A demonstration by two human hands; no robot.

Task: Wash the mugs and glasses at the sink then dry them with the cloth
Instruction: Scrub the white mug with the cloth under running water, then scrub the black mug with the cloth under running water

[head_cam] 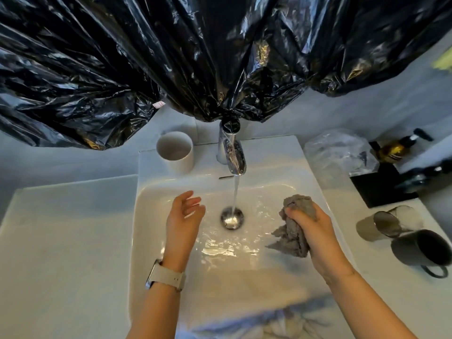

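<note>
Over the white sink [151, 216], the right hand [315, 231] holds a bunched grey cloth [297, 226]; its grip is clenched around the upper part of the cloth, and the loose ends hang down toward the basin floor. Left hand [183, 216]: grip released, fingers relaxed and slightly bent, holding nothing, poised above the basin to the left of the drain [232, 217]. A watch with a pale strap [166, 276] sits on the left wrist. Chrome tap [232, 155]: running, with a thin stream of water falling straight onto the drain between the two hands; a shallow film of water ripples across the basin floor.

White cup [176, 151]: upright on the sink's back ledge, just left of the tap. Dark mug [423, 248]: on the white desk [61, 253] to the right of the sink, handle toward the viewer. Glasses [389, 222]: two tinted ones lying tilted on their sides just behind the mug, touching or nearly touching it. Further back on the right stand a crumpled clear plastic bag [337, 150], a black tray [376, 189] and an amber pump bottle [396, 148]. Black plastic sheeting [195, 57] hangs across the wall above the tap.
</note>
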